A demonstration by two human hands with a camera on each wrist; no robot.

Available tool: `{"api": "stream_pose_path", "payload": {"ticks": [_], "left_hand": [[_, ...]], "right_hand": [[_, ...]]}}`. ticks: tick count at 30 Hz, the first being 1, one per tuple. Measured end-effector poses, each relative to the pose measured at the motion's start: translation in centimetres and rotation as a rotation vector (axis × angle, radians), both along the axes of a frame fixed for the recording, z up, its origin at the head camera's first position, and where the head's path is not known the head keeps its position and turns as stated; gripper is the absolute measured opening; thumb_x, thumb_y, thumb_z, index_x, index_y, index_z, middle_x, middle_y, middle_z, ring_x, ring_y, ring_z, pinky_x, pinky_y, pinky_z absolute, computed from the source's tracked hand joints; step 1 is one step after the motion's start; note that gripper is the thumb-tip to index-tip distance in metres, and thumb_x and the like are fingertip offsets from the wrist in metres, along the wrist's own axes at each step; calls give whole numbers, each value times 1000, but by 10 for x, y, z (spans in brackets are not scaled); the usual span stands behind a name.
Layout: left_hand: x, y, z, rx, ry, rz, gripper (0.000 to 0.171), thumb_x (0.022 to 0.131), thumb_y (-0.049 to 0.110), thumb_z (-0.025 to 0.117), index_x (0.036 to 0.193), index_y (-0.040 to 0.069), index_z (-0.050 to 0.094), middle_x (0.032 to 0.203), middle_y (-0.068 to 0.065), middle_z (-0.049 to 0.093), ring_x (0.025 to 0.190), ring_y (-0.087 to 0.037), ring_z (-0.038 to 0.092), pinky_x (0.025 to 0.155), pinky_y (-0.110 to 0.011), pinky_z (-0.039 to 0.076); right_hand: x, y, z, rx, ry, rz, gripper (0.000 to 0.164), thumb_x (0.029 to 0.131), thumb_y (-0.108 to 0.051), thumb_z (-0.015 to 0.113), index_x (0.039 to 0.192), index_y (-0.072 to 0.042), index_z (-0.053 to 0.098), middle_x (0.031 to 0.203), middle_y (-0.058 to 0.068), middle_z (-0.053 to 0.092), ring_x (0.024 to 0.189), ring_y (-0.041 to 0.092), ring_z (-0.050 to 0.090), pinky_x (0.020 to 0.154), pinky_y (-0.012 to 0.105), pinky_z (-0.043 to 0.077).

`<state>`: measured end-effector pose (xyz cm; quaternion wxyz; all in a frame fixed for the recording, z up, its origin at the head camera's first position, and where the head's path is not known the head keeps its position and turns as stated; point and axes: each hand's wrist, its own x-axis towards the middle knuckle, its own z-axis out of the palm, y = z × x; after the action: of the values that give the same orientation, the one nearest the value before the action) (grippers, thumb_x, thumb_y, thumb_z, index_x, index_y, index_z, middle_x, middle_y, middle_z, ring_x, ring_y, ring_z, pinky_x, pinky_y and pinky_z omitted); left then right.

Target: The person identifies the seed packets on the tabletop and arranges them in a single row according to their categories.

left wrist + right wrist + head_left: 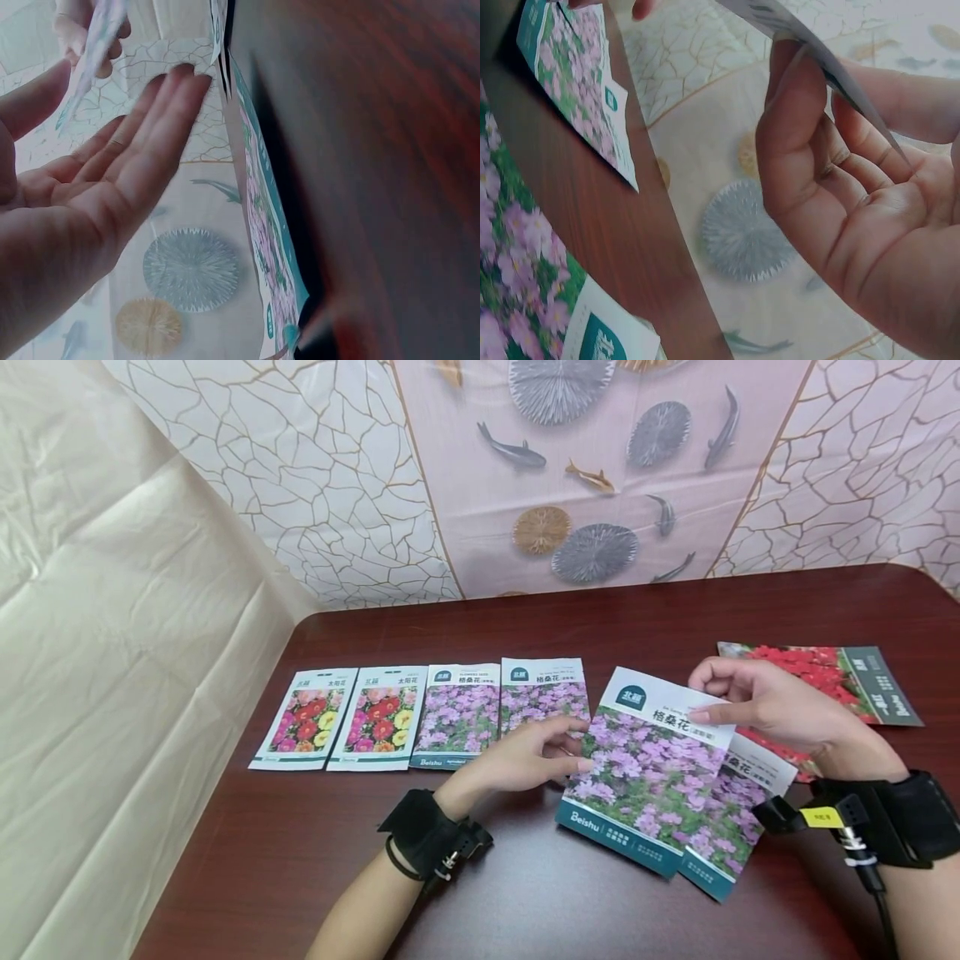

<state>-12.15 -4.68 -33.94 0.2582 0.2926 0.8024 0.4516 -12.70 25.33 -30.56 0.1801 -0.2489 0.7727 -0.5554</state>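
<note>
My right hand [780, 706] pinches a seed packet with purple flowers [645, 777] at its top edge, between thumb and curled index finger. The packet is tilted and overlaps another purple-flower packet [731, 827] on the right. Beside the held packet's left edge is my left hand [528, 756], its thumb tip close to that edge; whether they touch I cannot tell. In the left wrist view the left hand's fingers [150, 142] are extended and hold nothing. Just behind the left hand lies a purple-flower packet [543, 693], its lower part hidden.
Leftward in the same row lie another purple-flower packet [457, 718] and two packets with mixed red and yellow flowers [303, 727]. Red-flower packets [813, 672] lie at the right, partly behind the right hand. The dark wooden table [300, 860] meets a patterned cloth [352, 485] at its back.
</note>
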Motion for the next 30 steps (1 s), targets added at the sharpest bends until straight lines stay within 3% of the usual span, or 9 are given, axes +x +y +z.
{"api": "stream_pose_path", "payload": {"ticks": [3,6,9,11,14,23,27,30], "left_hand": [[1,1,0,-22,31,-1,50,89,22,60,133,4,43,119,-12,56,103,-14,56,85,-22,44],[3,3,-1,-22,89,-3,40,90,21,59,125,3,48,101,-9,59,88,-13,58,77,-21,46],[3,4,-1,30,104,-9,17,91,16,57,97,1,50,71,-1,48,61,-9,48,58,-19,41],[3,5,-2,74,92,-14,19,91,13,56,82,4,42,62,2,35,50,-8,38,50,-19,35],[2,4,-2,105,87,-10,32,92,11,55,73,9,30,58,3,26,46,-7,30,48,-18,29],[-7,-8,4,154,56,86,33,91,8,55,72,8,28,58,2,24,48,-10,26,49,-20,27],[-11,-12,7,152,46,160,34,91,10,56,72,9,27,59,1,25,49,-10,27,48,-21,27],[-12,-15,8,144,60,210,34,92,12,56,73,9,27,61,0,24,49,-12,26,49,-21,27]], "right_hand": [[2,-4,2,-35,-1,0,12,88,3,56,96,-3,51,87,12,65,71,23,62,58,34,52],[3,-7,2,-71,-5,10,12,88,5,55,96,-2,50,85,13,64,71,22,62,57,34,52],[4,-10,1,-90,-9,12,12,88,5,55,95,-2,50,83,13,64,69,22,61,56,33,51],[4,-11,0,-91,-16,8,11,88,4,55,95,-2,50,83,13,64,69,22,62,56,34,52],[3,-9,0,-63,11,-14,9,89,2,54,97,-1,51,82,13,63,70,22,61,58,33,51],[-1,5,-4,1,71,-149,12,92,-1,51,104,-1,54,85,11,64,72,24,63,64,30,52],[-3,5,-8,241,134,-293,20,92,-16,56,104,-1,57,89,11,63,74,25,60,64,30,51],[-6,2,-13,458,214,-368,30,90,-25,60,105,2,57,94,16,59,83,29,55,68,39,46]]}}
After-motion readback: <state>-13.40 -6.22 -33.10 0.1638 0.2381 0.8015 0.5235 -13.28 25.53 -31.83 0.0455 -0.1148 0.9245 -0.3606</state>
